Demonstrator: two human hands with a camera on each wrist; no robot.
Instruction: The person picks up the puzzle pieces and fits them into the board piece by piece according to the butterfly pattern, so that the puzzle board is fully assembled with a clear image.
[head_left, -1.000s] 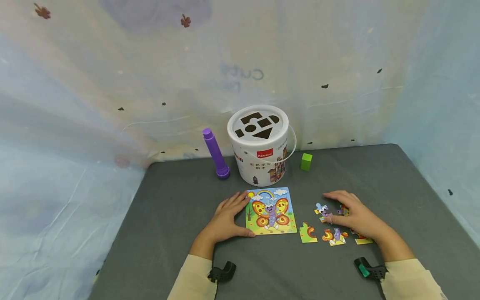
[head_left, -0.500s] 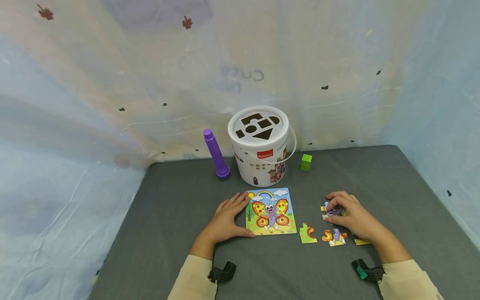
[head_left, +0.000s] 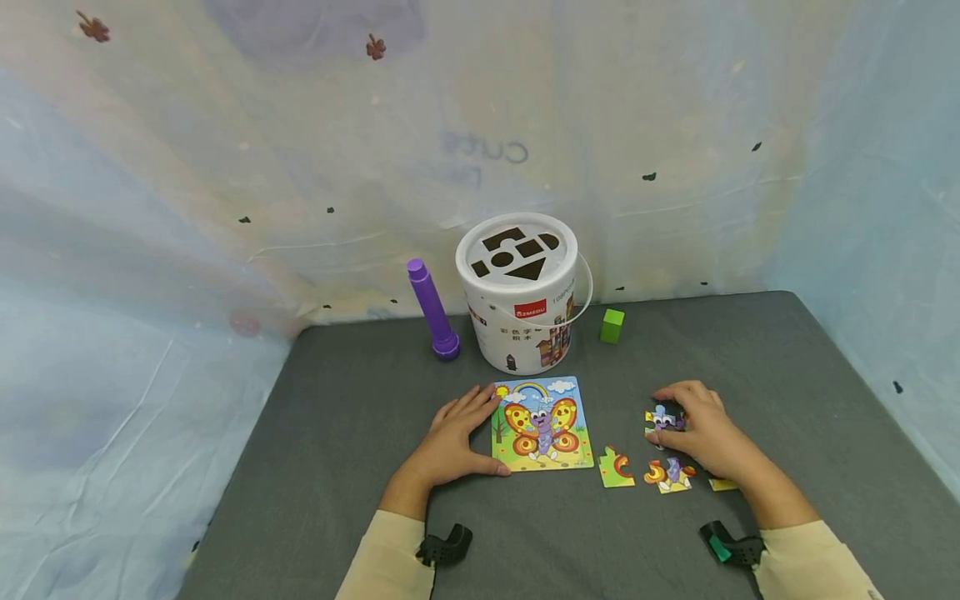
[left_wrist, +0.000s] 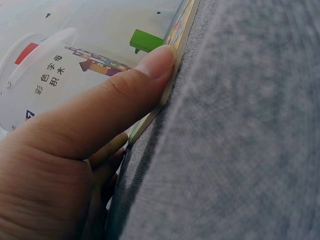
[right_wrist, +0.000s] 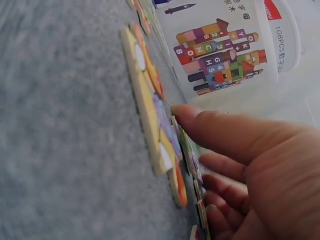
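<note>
The left hand point(head_left: 450, 446) rests at the left side of a square butterfly picture board point(head_left: 543, 425), fingers spread at its upper left and thumb at its lower left corner. In the left wrist view the thumb point(left_wrist: 115, 105) lies along the board's edge. The right hand point(head_left: 708, 429) curls its thumb and fingers around a puzzle piece with the butterfly's face point(head_left: 662, 419); its palm hides neighbouring pieces. Nearer the front lie a butterfly-body piece point(head_left: 670, 475), a green corner piece point(head_left: 615, 468) and a partly covered yellow-edged piece point(head_left: 723, 484).
A white bucket point(head_left: 517, 325) with shape holes in its lid stands behind the board. A purple stick-like object point(head_left: 432, 308) stands left of it, and a green block point(head_left: 612, 326) sits to its right. The grey table point(head_left: 360, 400) meets a pale curtain point(head_left: 337, 125) at the back.
The right hand has closed its fingers around the face piece, which has shifted right towards the pieces under the palm. The left hand and board have stayed put.
</note>
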